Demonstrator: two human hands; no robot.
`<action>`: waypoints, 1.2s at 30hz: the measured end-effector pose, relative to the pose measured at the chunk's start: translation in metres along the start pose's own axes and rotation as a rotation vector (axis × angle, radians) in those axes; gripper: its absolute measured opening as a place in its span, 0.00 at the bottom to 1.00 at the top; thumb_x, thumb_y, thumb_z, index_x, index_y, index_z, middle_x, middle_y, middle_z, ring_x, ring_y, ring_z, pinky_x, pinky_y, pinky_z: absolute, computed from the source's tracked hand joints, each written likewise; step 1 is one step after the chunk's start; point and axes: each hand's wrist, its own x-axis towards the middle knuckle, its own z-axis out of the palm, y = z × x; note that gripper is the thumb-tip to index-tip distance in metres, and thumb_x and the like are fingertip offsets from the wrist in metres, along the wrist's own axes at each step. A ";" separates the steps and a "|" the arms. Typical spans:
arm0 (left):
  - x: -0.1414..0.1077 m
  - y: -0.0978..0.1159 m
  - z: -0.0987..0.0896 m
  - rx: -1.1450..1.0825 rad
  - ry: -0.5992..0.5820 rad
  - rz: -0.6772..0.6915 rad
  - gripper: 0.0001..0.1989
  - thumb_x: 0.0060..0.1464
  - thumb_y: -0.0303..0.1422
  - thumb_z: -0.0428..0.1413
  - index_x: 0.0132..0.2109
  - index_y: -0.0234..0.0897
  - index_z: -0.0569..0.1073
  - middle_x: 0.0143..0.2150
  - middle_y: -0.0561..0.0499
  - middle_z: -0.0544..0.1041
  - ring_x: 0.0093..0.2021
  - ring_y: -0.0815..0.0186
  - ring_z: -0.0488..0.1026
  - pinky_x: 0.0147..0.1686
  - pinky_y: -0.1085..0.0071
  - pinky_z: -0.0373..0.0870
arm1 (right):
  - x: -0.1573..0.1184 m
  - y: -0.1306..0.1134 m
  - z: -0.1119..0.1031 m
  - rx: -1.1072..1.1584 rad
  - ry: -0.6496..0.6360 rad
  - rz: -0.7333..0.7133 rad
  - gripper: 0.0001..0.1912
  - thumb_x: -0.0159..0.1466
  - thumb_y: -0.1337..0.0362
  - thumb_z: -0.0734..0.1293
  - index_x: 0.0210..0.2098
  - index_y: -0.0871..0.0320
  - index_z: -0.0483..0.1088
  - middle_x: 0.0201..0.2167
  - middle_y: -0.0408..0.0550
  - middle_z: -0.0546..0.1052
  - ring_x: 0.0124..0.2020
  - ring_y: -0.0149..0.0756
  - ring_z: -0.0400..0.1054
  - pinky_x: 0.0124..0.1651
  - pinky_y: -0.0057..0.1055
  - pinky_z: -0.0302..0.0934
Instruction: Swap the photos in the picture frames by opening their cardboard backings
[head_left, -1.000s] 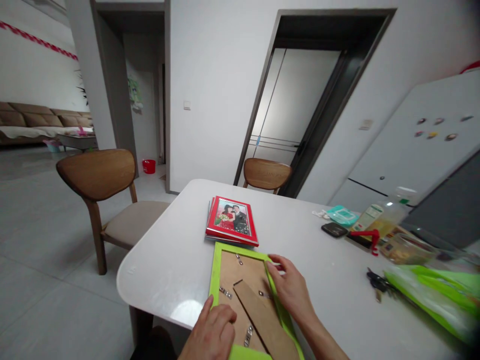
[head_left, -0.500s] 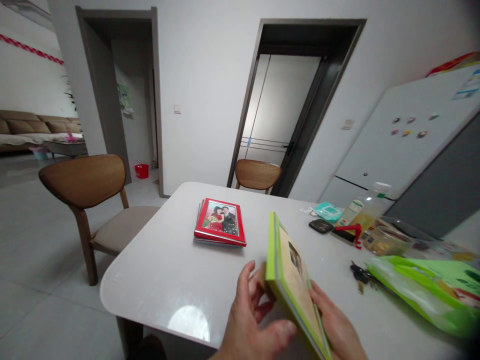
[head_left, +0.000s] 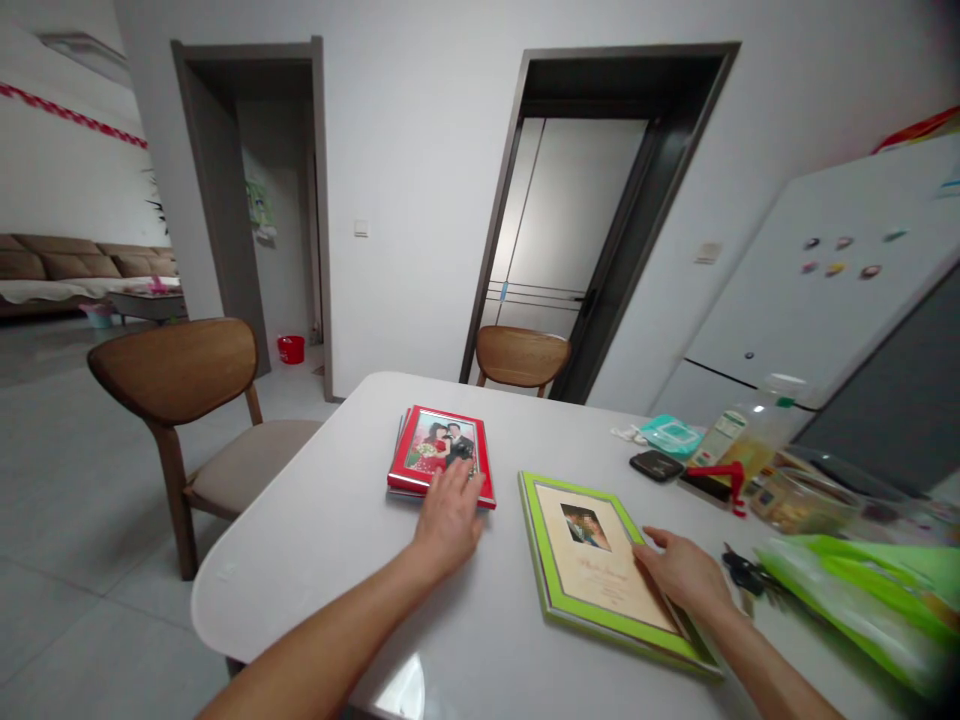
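A red photo album (head_left: 480, 455) with a couple in red and dark clothes on its cover lies on the table, stacked on at least one other flat item. Over its lower right corner is my left hand (head_left: 452, 508), palm down and fingers stretched out; it seems to touch the cover. To the right, a green-bordered photo album (head_left: 592, 590) with a cream cover and a small inset photo lies face up, about flat on the table. My right hand (head_left: 688, 572) grips its right edge, thumb on the cover; the other fingers are partly hidden.
Right of the albums are keys (head_left: 742, 572), a green plastic bag (head_left: 862, 590), a black wallet-like item (head_left: 656, 465), a wipes pack (head_left: 671, 434), a bottle (head_left: 739, 440) and a clear tub (head_left: 802, 503). Wooden chairs (head_left: 180, 370) stand left and behind the white table (head_left: 315, 560).
The green album went from tilted up between both hands to lying face up on the table. My left hand left it and reached forward-left to the red album.
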 end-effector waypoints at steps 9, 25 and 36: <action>0.012 -0.002 -0.047 0.249 0.083 0.133 0.09 0.49 0.24 0.53 0.41 0.32 0.67 0.46 0.46 0.68 0.50 0.58 0.61 0.50 0.56 0.54 | -0.085 -0.099 0.089 0.533 -0.315 -0.123 0.25 0.51 0.52 0.59 0.43 0.63 0.66 0.38 0.55 0.72 0.37 0.39 0.67 0.40 0.36 0.58; -0.137 0.036 -0.078 -0.732 0.179 -0.193 0.35 0.45 0.31 0.57 0.57 0.42 0.47 0.55 0.49 0.61 0.52 0.61 0.60 0.50 0.68 0.60 | -0.161 -0.096 0.075 0.781 -0.458 0.128 0.34 0.52 0.58 0.61 0.56 0.58 0.48 0.41 0.48 0.73 0.35 0.37 0.69 0.33 0.30 0.64; -0.183 -0.036 -0.052 0.184 -0.085 -0.022 0.41 0.41 0.41 0.59 0.59 0.40 0.48 0.59 0.40 0.51 0.58 0.51 0.49 0.54 0.53 0.46 | -0.149 -0.060 0.076 -0.149 -0.280 -0.411 0.23 0.53 0.64 0.57 0.48 0.65 0.61 0.42 0.56 0.70 0.42 0.40 0.64 0.46 0.34 0.56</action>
